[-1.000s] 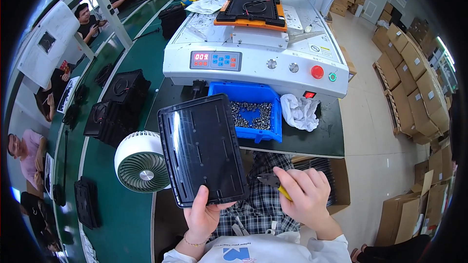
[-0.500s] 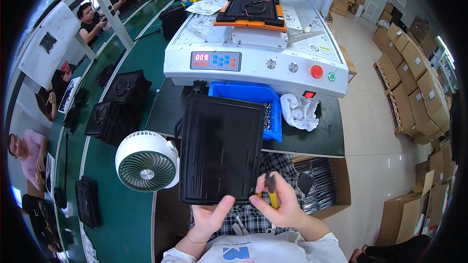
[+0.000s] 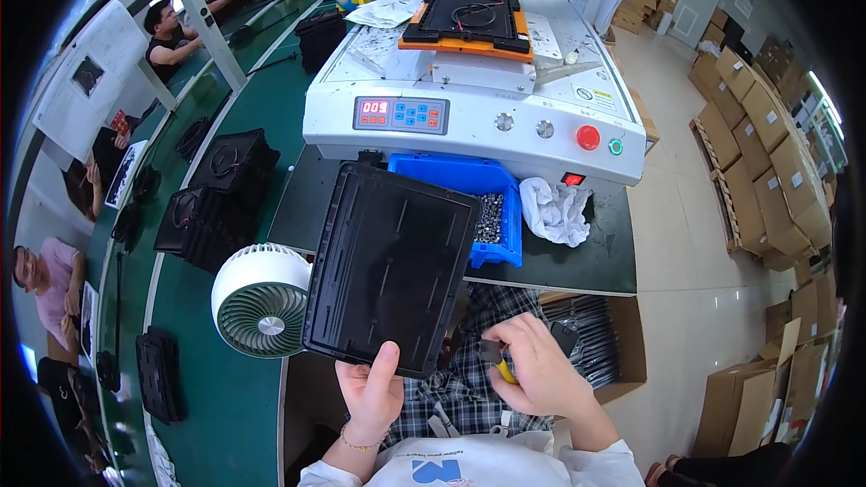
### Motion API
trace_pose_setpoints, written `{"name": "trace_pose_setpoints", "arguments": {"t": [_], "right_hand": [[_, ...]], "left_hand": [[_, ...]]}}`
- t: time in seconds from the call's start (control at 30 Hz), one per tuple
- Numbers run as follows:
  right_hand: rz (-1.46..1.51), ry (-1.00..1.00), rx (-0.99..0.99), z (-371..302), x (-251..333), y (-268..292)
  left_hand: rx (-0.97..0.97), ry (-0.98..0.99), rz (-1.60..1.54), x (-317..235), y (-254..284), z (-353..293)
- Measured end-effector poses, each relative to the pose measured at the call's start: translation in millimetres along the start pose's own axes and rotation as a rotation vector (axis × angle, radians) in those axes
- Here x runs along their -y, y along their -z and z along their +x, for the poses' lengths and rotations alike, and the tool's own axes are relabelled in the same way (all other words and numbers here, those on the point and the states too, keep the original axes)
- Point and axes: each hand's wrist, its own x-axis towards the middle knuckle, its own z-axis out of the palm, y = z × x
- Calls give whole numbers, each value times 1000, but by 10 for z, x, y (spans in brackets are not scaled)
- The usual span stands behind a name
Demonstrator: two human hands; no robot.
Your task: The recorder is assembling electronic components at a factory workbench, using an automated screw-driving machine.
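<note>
A flat black plastic panel, ribbed along one side, is held up at a tilt in front of me. My left hand grips its lower edge, thumb on the face and the other fingers behind. Right of the panel and apart from it, my right hand is closed around a small yellow tool with a black end; its exact kind does not show. Behind the panel stands a blue bin of small metal parts, partly hidden by the panel.
A white fan stands left of the panel. Beyond the bin is a white machine carrying an orange fixture with a black panel. Crumpled white paper lies beside the bin. Black cases sit on the green bench; a carton stands lower right.
The panel has swung left and tilted clockwise, still in my left hand. My right hand, with the yellow tool, has come away from the panel's lower corner to the right.
</note>
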Motion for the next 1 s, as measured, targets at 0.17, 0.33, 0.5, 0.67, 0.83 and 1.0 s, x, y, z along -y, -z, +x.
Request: {"name": "trace_pose_setpoints", "arguments": {"t": [0.17,0.33,0.5,0.67,0.83,1.0], "right_hand": [[-144,141,-213,54,28,57],[-395,168,-159,52,131,109],[-487,182,-173,84,166,86],[-521,168,-150,85,175,73],[-616,148,-143,76,223,59],[-921,369,-152,86,235,144]], "left_hand": [[-62,-53,59,53,28,-18],[-73,-284,333,109,42,-39],[-1,-399,414,130,27,-57],[-20,-432,507,117,-22,-80],[287,-599,998,14,-30,-75],[72,-530,772,1,-177,-60]]}}
